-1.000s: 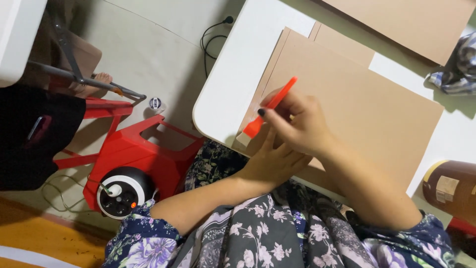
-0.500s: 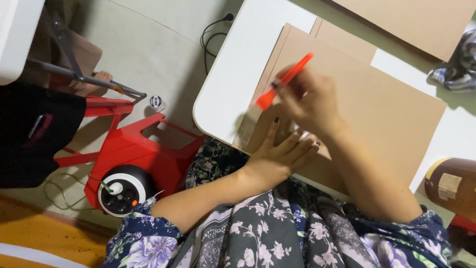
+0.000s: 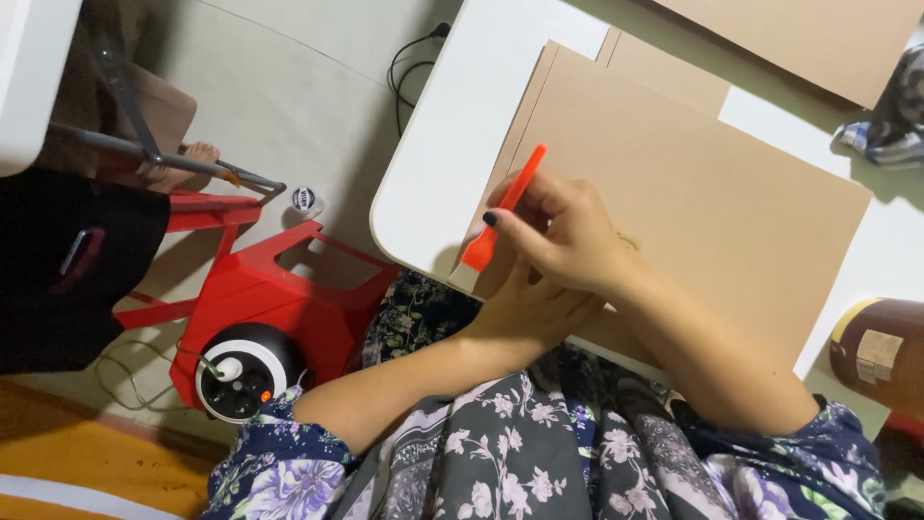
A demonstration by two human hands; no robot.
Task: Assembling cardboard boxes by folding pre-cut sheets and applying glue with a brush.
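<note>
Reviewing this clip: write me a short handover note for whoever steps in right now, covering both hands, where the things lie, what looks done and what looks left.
Right hand: grip closed on the orange brush, bristle end down at the near left corner of the top brown sheet.
Left hand: flat, palm down on the sheet's near edge, partly under the right hand, holding nothing.
Things: several brown sheets stacked on the white table; a brown jar stands at the right edge.
Done: a faint smear shows on the sheet beside the right wrist.
Left: most of the sheet's surface looks bare; how much is coated cannot be told.
</note>
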